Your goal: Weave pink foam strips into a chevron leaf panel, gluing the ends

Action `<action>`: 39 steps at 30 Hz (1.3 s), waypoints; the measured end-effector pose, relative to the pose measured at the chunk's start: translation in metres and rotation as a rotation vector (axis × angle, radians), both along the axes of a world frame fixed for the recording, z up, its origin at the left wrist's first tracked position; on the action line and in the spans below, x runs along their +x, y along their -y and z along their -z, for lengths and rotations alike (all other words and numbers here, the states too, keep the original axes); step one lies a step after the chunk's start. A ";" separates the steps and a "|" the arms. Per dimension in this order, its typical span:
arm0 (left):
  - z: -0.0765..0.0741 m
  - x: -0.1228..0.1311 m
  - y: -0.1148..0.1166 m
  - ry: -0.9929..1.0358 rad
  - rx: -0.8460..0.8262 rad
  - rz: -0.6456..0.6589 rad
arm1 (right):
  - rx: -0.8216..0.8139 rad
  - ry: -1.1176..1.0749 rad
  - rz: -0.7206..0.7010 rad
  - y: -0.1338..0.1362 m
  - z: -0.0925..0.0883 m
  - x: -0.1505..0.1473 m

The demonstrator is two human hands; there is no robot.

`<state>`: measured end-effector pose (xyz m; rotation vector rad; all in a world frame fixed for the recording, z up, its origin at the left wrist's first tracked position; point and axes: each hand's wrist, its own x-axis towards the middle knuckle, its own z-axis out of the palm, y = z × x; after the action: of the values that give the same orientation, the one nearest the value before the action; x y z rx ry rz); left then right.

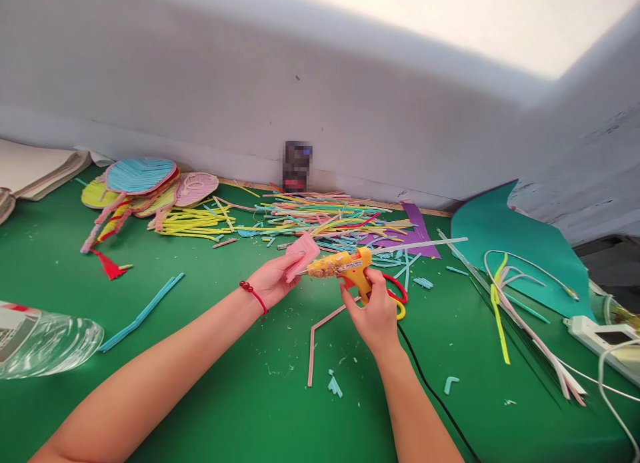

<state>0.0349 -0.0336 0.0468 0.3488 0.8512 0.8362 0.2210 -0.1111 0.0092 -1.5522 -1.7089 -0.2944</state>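
My right hand (376,311) is closed around the handle of a yellow hot glue gun (345,266), whose nozzle points left. My left hand (273,280), with a red cord on its wrist, pinches a small pink woven piece (303,253) held right at the gun's tip. Both hands hover just above the green table (200,356). Under my right hand lie scissors with red and yellow handles (397,296). A bent pink strip (320,333) rests on the table below the hands.
A heap of coloured strips (310,220) lies behind the hands. Finished woven fans (143,183) are stacked at the back left. A clear plastic bottle (45,340) lies at the left edge. A teal sheet (515,246), loose strips and a white power strip (600,333) sit at right. The gun's black cord (430,390) runs toward me.
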 end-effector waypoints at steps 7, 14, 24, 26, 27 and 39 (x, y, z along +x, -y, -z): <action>-0.001 -0.001 0.000 -0.006 -0.014 -0.018 | 0.010 0.006 0.028 0.001 -0.001 0.001; 0.003 -0.001 -0.001 0.025 0.033 0.002 | 0.063 0.039 -0.034 0.001 -0.002 -0.004; 0.009 -0.003 -0.002 0.065 0.063 0.034 | 0.059 0.045 -0.042 0.002 -0.004 -0.006; 0.008 -0.003 -0.002 0.004 0.017 0.011 | 0.066 0.042 -0.033 0.002 -0.004 -0.005; 0.007 -0.002 -0.002 -0.018 0.000 -0.004 | 0.068 0.038 -0.025 0.002 -0.004 -0.004; -0.004 0.000 0.001 -0.042 -0.035 -0.042 | 0.021 0.001 0.049 0.002 -0.001 0.000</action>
<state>0.0348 -0.0351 0.0504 0.3197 0.9143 0.8543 0.2211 -0.1130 0.0105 -1.5804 -1.6657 -0.3369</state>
